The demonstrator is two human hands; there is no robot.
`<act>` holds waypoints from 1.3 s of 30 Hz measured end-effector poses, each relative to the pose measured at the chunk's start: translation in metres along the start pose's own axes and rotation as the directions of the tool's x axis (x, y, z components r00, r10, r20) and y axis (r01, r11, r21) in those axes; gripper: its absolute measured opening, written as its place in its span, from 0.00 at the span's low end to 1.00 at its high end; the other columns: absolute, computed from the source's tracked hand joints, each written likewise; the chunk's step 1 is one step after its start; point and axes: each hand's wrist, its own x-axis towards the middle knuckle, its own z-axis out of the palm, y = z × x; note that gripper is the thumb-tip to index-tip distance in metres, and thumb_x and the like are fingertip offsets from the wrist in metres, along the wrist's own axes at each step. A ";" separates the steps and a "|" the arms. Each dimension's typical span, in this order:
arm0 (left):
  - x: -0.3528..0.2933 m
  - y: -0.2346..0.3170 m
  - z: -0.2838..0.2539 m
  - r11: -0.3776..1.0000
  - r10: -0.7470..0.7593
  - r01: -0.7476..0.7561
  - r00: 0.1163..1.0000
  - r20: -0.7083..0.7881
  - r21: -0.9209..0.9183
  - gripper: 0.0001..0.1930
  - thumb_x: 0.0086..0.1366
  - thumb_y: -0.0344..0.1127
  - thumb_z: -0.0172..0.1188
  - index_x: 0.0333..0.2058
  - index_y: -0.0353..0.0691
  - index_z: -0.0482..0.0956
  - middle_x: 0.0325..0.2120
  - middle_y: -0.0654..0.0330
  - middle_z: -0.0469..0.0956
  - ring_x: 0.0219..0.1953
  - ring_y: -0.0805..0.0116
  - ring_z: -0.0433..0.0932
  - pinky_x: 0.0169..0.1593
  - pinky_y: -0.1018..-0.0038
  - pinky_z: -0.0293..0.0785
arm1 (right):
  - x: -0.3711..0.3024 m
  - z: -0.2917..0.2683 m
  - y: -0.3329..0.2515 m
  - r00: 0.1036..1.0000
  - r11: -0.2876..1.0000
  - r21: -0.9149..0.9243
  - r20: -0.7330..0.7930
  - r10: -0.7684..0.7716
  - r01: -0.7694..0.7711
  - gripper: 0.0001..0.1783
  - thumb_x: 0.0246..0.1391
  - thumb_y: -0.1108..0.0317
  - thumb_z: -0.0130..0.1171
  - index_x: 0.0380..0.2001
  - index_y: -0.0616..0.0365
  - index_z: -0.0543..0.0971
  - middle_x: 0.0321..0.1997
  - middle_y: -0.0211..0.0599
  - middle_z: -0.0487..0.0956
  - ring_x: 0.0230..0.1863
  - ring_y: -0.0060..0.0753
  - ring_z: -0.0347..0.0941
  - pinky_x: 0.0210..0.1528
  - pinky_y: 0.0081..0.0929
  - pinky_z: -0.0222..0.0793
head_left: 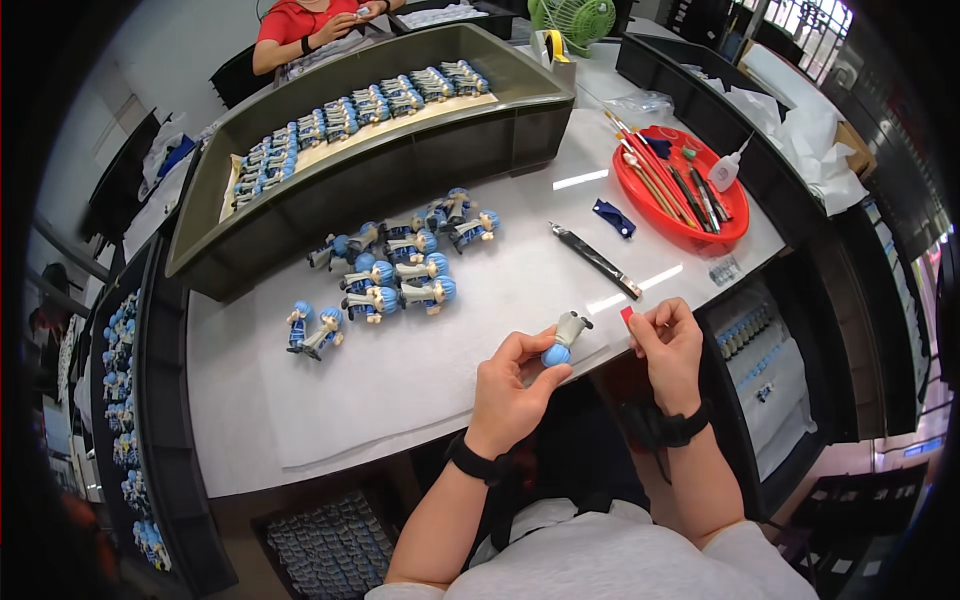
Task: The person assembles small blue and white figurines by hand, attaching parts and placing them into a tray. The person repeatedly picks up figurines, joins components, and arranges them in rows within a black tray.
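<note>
Between the thumb and fingers of my left hand (512,388) is a small figurine (566,338) with blue hair and a pale grey body, its head toward my palm and its dark feet pointing away. To its right, my right hand (668,345) pinches a small flat red piece (627,316), apart from the figurine. Just beyond my hands lies a black-handled craft knife (596,261) on the white-covered table (400,410). A small dark blue part (613,218) rests near the knife. Several matching figurines (428,291) lie grouped to the left of my hands.
A dark tray (520,137) at the back holds rows of figurines. On the right, a red bowl (690,232) contains brushes and pens, with a white squeeze bottle (724,171) at its rim. A green fan (575,22) stands behind. Across the table sits a person in red (290,25).
</note>
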 end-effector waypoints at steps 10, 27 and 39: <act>0.001 0.000 0.001 0.999 0.008 -0.008 1.000 0.007 0.034 0.13 0.52 0.22 0.61 0.37 0.28 0.71 0.41 0.47 0.75 0.41 0.69 0.75 0.48 0.74 0.71 | -0.001 0.002 0.000 0.999 1.000 0.021 0.050 0.020 -0.021 0.14 0.48 0.76 0.58 0.22 0.54 0.61 0.19 0.26 0.69 0.19 0.14 0.67 0.19 0.11 0.60; -0.001 0.001 0.000 0.997 0.065 -0.065 0.998 0.013 0.031 0.14 0.51 0.22 0.60 0.38 0.29 0.71 0.43 0.49 0.74 0.40 0.71 0.75 0.46 0.75 0.72 | -0.006 0.002 0.005 0.995 0.998 0.038 0.083 0.051 -0.054 0.12 0.49 0.75 0.58 0.24 0.56 0.64 0.21 0.28 0.70 0.20 0.16 0.68 0.21 0.11 0.62; 0.000 -0.003 -0.003 0.992 0.113 -0.114 0.993 0.023 0.054 0.15 0.50 0.21 0.61 0.38 0.31 0.71 0.48 0.51 0.69 0.40 0.72 0.74 0.45 0.78 0.72 | 0.001 0.005 0.008 0.994 1.000 -0.002 0.105 0.016 -0.016 0.08 0.50 0.75 0.57 0.26 0.59 0.67 0.22 0.29 0.72 0.20 0.16 0.68 0.22 0.11 0.64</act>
